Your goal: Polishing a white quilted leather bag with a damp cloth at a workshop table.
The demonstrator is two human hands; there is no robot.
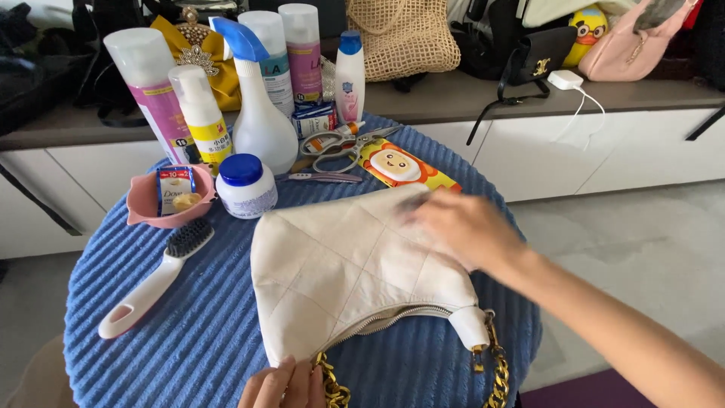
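You look down at a round counter (189, 340) covered in blue ribbed cloth. A white quilted bag (347, 276) lies flat in the middle of it, its zipper edge toward you and a gold chain (495, 374) hanging off the near side.

Your right hand (461, 227) rests on the bag's upper right corner. It is blurred, so you cannot tell whether the fingers are spread or pinching anything. Your left hand (283, 385) shows only at the bottom edge, fingers curled together on the bag's near corner, just beside the chain.

To the left of the bag lies a white brush (155, 279) with dark bristles, its handle pointing toward you. Behind it sits a pink bowl (143, 204) holding a small packet. Just right of the bowl stands a white jar (245, 185) with a blue lid.

Along the far side of the counter stand several bottles: a white spray bottle (260, 113) with a blue trigger, two tall cans and a few smaller ones. Scissors (343, 147) lie near them, and an orange cartoon-printed pack (400, 166) lies just behind the bag.

Beyond the counter, a long shelf (453, 94) carries a woven bag (404, 38), a pink bag (630, 45) and a white charger (565, 79).
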